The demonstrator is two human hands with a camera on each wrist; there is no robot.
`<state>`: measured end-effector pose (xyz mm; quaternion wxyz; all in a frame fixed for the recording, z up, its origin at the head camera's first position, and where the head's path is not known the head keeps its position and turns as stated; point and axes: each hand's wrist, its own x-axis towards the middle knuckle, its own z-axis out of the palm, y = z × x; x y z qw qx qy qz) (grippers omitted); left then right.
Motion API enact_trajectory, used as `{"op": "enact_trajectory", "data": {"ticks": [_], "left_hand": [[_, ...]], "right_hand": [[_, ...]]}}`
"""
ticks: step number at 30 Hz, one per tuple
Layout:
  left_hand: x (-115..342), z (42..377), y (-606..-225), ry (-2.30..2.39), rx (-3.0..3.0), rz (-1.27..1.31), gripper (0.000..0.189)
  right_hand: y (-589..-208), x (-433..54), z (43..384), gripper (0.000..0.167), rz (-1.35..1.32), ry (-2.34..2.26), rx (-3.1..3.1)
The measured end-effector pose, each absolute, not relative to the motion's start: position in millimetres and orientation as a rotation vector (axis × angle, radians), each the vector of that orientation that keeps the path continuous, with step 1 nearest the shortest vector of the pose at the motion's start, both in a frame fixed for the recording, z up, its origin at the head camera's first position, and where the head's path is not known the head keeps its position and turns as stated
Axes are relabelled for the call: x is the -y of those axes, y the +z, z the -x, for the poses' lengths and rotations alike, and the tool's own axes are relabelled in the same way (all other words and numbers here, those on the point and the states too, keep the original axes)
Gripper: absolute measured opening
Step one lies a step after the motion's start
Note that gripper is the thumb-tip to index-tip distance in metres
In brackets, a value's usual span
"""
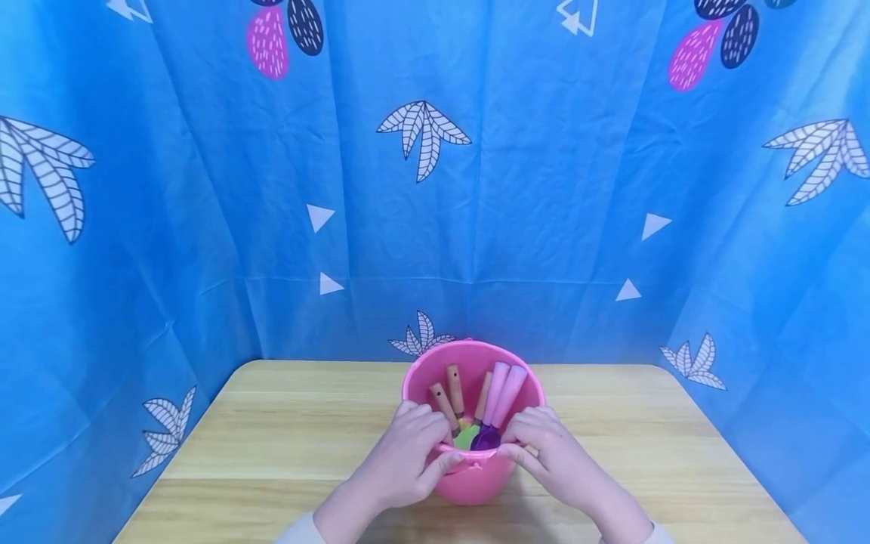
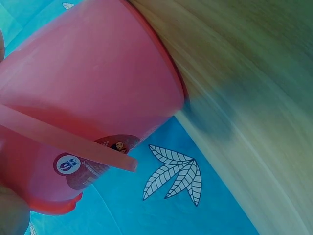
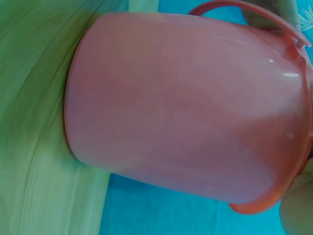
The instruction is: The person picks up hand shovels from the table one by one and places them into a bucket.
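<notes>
A pink bucket (image 1: pixel 472 487) stands on the table near its front, open side up. My left hand (image 1: pixel 408 455) grips the near left part of its rim, thumb outside. On the near right part of the rim, my right hand (image 1: pixel 552 457) pinches with thumb and fingers. Inside lean several tools: brown handles (image 1: pixel 454 387) with holes at their ends, and two pink handles (image 1: pixel 506 393). Low in the bucket a purple piece (image 1: pixel 485 438) and a green piece (image 1: pixel 466 437) show; their kinds are partly hidden. A pink bail handle (image 2: pixel 68 139) hangs along the bucket's side in the left wrist view.
The bucket rests on a light wood-grain table (image 1: pixel 292 423) with rounded back corners. Blue curtain (image 1: pixel 421 234) printed with leaves and triangles surrounds the back and both sides. A sticker (image 2: pixel 78 169) is on the bucket's wall.
</notes>
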<state>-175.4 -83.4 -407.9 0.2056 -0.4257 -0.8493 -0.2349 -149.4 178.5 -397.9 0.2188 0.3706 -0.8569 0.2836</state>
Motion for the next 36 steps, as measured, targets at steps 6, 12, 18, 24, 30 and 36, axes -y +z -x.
{"op": "enact_trajectory", "data": {"ticks": [6, 12, 18, 24, 30, 36], "left_hand": [[83, 174, -407, -0.654, 2.354, 1.195, 0.017], [82, 172, -405, -0.656, 2.371, 1.201, 0.021], [83, 169, -404, -0.667, 2.402, 1.208, 0.03], [85, 168, -403, -0.693, 2.399, 1.223, 0.027], [86, 168, -402, -0.702, 2.364, 1.213, 0.021], [85, 167, -399, -0.689, 2.329, 1.206, 0.02]], "right_hand": [[-396, -179, 146, 0.012, -1.033, 0.782, 2.364], [-396, -180, 143, 0.013, -1.018, 0.775, 2.368], [-399, -180, 140, 0.014, -1.011, 0.766, 2.369], [-399, -180, 138, 0.014, -1.003, 0.79, 2.37], [-396, -180, 138, 0.009, -1.032, 0.816, 2.335], [-389, -181, 137, 0.005, -1.02, 0.845, 2.393]]}}
